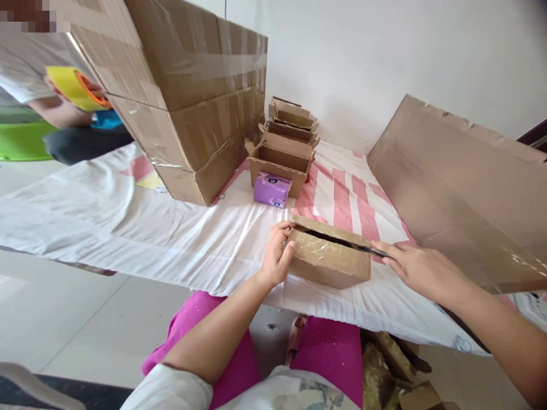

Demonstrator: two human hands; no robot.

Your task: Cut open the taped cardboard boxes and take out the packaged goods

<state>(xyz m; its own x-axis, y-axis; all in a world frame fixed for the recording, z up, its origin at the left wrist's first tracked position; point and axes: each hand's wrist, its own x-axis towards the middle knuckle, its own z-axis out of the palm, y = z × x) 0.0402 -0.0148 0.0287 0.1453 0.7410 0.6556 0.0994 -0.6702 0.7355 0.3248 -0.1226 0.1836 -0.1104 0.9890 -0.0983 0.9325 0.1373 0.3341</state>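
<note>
A white wall [363, 57] is rising behind a surface draped in pink-and-white cloth [205, 250]. Near its front edge, a small cardboard carton [329, 259] is lying between the wearer's hands, a dark slit gaping along its top. The left hand [276, 259] is gripping the carton's left end, thumb on the near side. The right hand [419, 270] is pinching a thin dark object [372, 249], too small to identify, at the slit's right end. Beyond the carton, a purple printed packet [271, 191] is standing against the nearest of a row of open cardboard boxes [277, 168]. Tall taped cartons [213, 74] are standing stacked on the left; a large cardboard panel [453, 188] is leaning on the right. At far left, another person's hand [64, 112] is holding a yellow tape roll [64, 84].
</note>
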